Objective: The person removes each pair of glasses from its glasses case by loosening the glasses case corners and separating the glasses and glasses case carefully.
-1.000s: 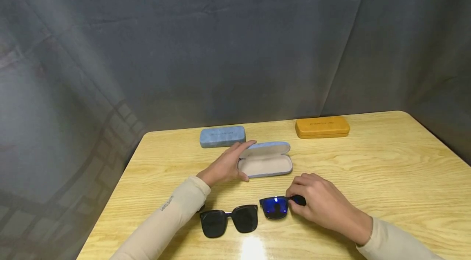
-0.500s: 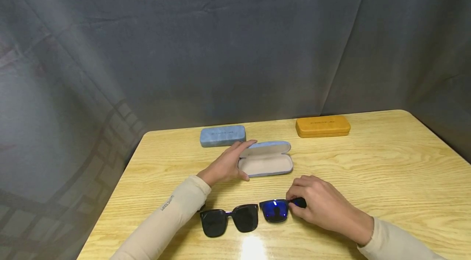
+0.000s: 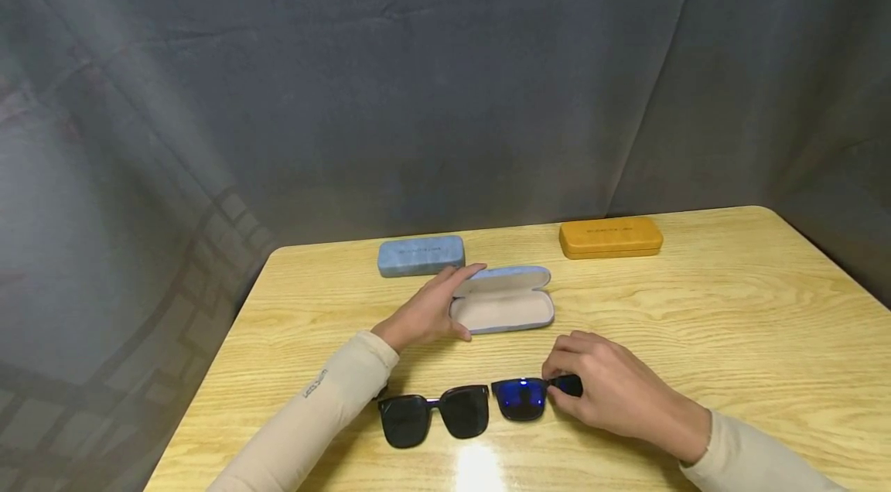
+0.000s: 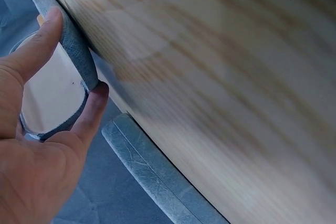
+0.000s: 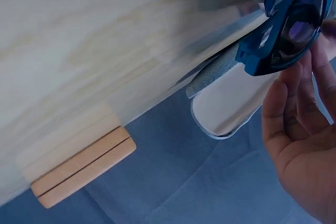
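Note:
An eyeglass case [image 3: 503,312], blue outside with a pale lining, stands with its lid up in the middle of the table. My left hand [image 3: 425,314] grips its left end, thumb at the front edge and fingers at the lid; the left wrist view shows the thumb [image 4: 43,43] across the case. In front of the case, my right hand [image 3: 616,390] pinches sunglasses [image 3: 520,401] with blue mirrored lenses near the middle of the frame, its fingers covering part of the right lens. Black sunglasses [image 3: 465,411] lie just left of them, one end hidden by my left sleeve.
Behind my left hand is a closed blue eyeglass case [image 3: 421,256]. A closed orange eyeglass case [image 3: 611,238] sits near the back edge, toward the right. The wooden table [image 3: 731,306] is bounded by a dark grey curtain [image 3: 445,105] behind and at the sides.
The blue-lensed sunglasses have shifted slightly toward me in my right hand, mostly in the first half second. My left hand and the open case have stayed in place.

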{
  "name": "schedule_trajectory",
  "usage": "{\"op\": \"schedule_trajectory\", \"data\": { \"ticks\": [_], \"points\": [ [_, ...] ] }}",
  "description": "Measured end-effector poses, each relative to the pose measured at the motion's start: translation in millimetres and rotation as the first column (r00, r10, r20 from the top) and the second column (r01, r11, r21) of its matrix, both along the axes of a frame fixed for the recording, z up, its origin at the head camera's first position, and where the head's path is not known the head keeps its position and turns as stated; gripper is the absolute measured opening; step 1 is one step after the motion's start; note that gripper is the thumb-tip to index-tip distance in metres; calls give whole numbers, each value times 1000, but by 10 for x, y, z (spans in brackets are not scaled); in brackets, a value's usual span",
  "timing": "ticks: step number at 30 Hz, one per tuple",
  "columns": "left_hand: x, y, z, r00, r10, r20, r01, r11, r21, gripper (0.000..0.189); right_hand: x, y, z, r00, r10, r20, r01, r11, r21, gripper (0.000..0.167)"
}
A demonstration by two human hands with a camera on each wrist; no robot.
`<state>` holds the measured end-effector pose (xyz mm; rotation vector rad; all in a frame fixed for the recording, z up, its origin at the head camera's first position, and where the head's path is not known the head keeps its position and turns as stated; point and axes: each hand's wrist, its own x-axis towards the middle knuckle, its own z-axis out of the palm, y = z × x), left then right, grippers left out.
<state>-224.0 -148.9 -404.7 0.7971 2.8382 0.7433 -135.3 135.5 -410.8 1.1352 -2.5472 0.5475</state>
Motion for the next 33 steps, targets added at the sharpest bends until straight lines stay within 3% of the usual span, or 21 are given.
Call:
{"op": "schedule_trajectory", "data": {
  "ticks": [6,10,17,23,27,33],
  "points": [
    [2,1,2,1000,-1,12,1,1000,3,113,-11,27,35,999,-26,29,26,1000,-1,15],
    [-3,1,2,1000,-2,10,2,1000,0,113,-80,68,81,998,-56,-4,56,998,-30,13],
    [0,-3,-8,1000,-4,-7,4,1000,-9,111,-356,115,126,987,-160,-27,158,984,-83,5],
    [3,9,-22,1000,-5,-14,4,1000,-21,108,-647,150,64,972,-231,-26,226,965,-129,13],
    [7,14,-8,1000,-10,-21,9,999,-31,108,-810,153,61,964,-263,34,265,954,-142,24],
    [-3,18,-4,999,-23,-42,22,999,-30,105,-986,109,48,945,-245,216,273,956,-109,45]
  ]
}}
